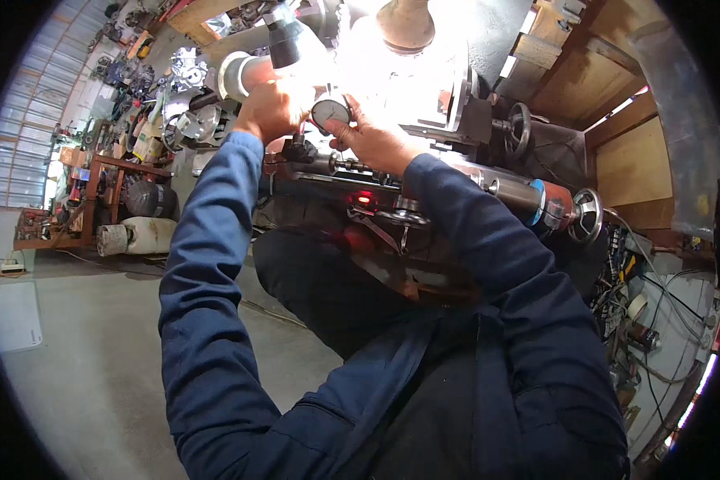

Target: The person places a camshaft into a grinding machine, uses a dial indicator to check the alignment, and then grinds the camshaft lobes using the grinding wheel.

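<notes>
Together, left hand and right hand hold one dial gauge

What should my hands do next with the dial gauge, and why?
Probably steady the dial gauge and square its face toward you. The right hand already grips it, the left hand rests beside it on the lathe, and glare from above washes out the dial.

The dial gauge sits between the left hand and right hand, above the lathe. A handwheel lies far right; cluttered shelves stand left.
</notes>
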